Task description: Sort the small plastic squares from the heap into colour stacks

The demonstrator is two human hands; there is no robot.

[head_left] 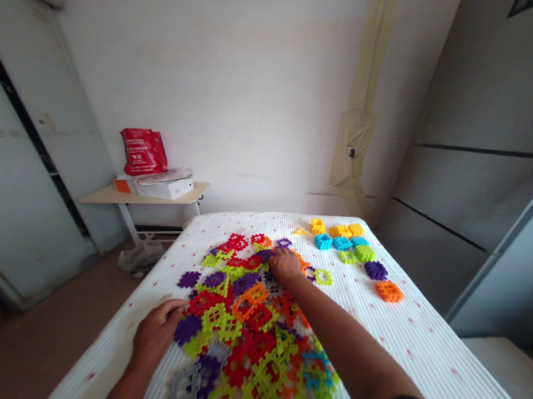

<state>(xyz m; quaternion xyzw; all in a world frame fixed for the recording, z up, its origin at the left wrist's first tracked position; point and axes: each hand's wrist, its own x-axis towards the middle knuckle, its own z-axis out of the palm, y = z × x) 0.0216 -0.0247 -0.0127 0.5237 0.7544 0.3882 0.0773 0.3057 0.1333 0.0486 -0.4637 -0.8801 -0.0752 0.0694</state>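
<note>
A loose pile of flat, notched plastic building pieces in red, purple, lime, orange and grey covers the middle of the bed. My left hand (157, 332) rests at the pile's left edge, fingers loosely bent and apart, beside a purple building piece (188, 330); nothing shows in it. My right hand (285, 266) reaches over the far part of the pile. Its fingers curl down among purple and orange pieces, and what they grip is hidden. Close to that hand lie a grey piece (273, 286) and a lime square frame (324, 277).
At the far right of the white ribbed bed cover (415, 365) sit sorted stacks: yellow (317, 226), blue (323, 241), lime (364, 253), purple (376, 270) and orange (389, 291). A small table (199, 193) holds a red bag (142, 151) and boxes. A grey fridge (470, 191) stands right.
</note>
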